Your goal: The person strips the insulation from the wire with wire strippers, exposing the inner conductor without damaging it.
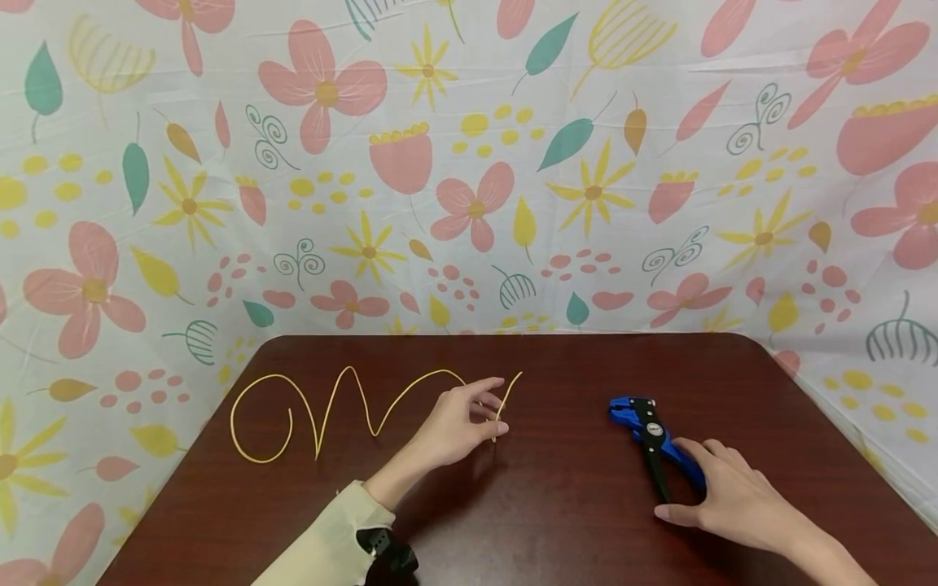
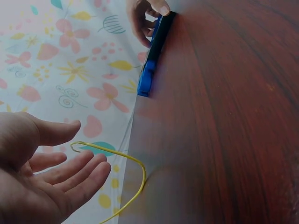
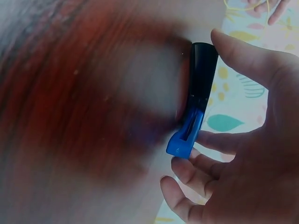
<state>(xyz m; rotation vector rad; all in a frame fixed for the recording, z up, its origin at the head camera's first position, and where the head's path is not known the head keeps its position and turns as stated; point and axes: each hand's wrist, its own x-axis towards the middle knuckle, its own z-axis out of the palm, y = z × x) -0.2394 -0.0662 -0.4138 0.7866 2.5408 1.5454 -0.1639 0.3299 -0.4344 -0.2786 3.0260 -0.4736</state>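
A long yellow wire (image 1: 374, 433) runs in loops and waves across the left half of the table. My left hand (image 1: 454, 425) is at its right end, thumb and fingers spread apart around it. In the left wrist view the wire's bent tip (image 2: 77, 143) shows between the thumb and the fingertips, unpinched. On the right lies a wire stripper (image 1: 650, 430) with a blue and a black handle, its head pointing away from me. My right hand (image 1: 740, 498) grips it across the handles, the thumb at the black handle's end and the fingers around the blue one.
The dark reddish-brown table (image 1: 557, 505) has rounded far corners. A floral cloth (image 1: 469, 268) hangs behind it and along both sides. A black strap with a device (image 1: 388, 549) sits on the left wrist, over a pale sleeve (image 1: 322, 537).
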